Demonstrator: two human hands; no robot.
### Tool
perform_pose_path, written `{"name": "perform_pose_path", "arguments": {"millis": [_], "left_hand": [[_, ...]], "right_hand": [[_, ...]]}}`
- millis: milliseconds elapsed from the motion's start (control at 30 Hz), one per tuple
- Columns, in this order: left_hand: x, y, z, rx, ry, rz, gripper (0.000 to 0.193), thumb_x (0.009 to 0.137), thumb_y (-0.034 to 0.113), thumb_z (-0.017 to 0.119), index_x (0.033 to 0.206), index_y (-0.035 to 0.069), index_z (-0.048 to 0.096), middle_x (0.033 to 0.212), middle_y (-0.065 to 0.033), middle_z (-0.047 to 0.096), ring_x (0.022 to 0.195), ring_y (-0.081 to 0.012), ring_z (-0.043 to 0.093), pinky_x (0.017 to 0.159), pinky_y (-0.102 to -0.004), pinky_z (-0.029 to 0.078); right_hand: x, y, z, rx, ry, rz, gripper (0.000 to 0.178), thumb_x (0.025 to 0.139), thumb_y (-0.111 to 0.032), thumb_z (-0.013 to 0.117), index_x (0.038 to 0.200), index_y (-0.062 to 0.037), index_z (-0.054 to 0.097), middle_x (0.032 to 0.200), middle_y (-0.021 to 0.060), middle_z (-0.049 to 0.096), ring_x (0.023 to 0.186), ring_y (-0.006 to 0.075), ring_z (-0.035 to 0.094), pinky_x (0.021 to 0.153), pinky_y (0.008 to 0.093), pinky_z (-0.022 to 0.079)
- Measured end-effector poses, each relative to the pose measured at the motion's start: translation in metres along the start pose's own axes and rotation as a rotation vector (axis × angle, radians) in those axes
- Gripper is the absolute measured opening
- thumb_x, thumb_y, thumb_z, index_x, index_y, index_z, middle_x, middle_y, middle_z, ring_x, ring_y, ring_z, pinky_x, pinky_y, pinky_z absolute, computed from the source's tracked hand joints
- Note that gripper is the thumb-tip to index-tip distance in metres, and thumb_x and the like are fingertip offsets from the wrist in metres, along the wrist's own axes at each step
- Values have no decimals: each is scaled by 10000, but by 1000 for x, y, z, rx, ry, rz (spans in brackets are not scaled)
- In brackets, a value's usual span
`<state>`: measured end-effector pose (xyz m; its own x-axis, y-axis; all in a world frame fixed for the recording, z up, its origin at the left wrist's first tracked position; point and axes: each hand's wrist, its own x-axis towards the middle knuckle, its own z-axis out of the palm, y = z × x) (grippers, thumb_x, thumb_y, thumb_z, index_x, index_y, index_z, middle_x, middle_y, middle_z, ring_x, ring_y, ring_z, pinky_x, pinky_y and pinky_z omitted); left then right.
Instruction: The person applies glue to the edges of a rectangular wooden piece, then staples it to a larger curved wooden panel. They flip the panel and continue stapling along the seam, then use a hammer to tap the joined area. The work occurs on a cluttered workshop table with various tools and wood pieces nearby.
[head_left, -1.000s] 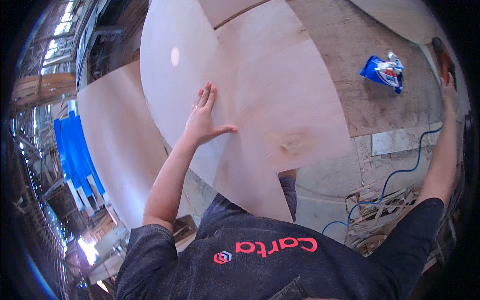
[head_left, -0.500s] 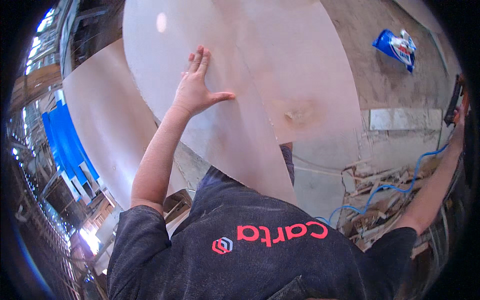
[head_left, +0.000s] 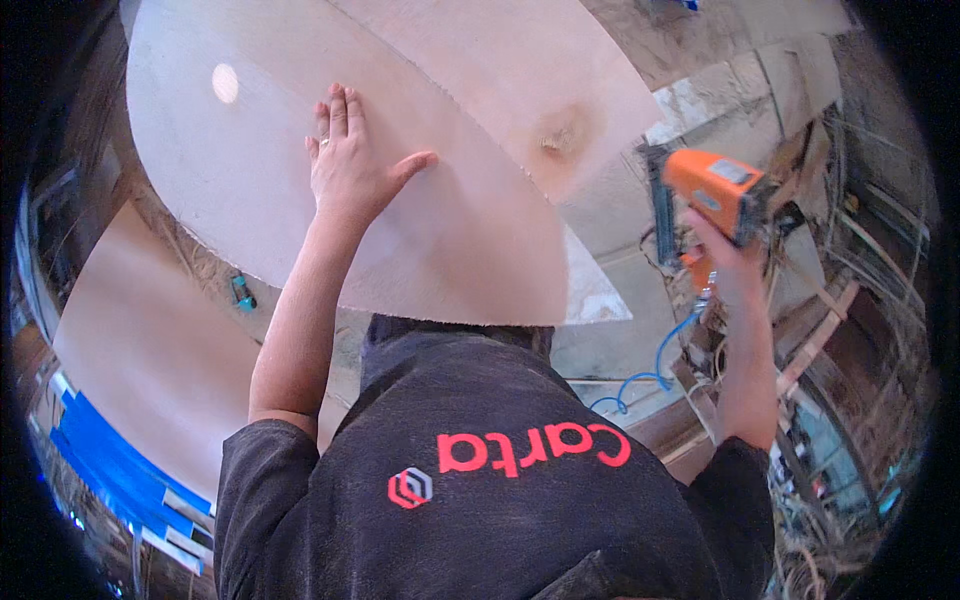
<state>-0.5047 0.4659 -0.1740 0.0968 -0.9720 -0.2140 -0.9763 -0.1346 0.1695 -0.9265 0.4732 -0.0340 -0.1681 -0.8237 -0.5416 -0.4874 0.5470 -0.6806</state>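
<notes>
L hand (head_left: 352,178) lies flat on curved wood panel (head_left: 490,240), thumb splayed, gripping nothing; panel's long axis runs upper L to lower R; R hand (head_left: 735,258), fingers wrapped round orange nail gun (head_left: 708,190), is off panel's R edge, L hand nearer; gun's pale label (head_left: 730,171) too blurred to read; upside-down red lettering (head_left: 533,449) on dark shirt (head_left: 480,540).

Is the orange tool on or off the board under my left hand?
Off: the right hand holds the orange tool right of the board, a gap showing.
</notes>
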Motion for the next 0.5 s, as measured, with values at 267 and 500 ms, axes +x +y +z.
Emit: {"name": "perform_pose_path", "arguments": {"millis": [267,500], "left_hand": [[23,-2,-13,76,-94,145,1109,664,791,796,1589,557,230,1741,-140,14,1541,-569,47,1085,-872,188],[37,10,-28,191,-199,144,1141,608,771,848,1570,574,268,1742,-110,69,1535,-566,100,1089,-863,231]], "right_hand": [[-37,7,103,-259,-26,-357,395,881,-207,810,1217,-28,705,1095,122,774,1039,234,746,835,380,591],[-33,4,125,-356,-48,-450,302,887,-218,790,1134,-52,742,963,153,784,965,302,768,802,401,600]]}}
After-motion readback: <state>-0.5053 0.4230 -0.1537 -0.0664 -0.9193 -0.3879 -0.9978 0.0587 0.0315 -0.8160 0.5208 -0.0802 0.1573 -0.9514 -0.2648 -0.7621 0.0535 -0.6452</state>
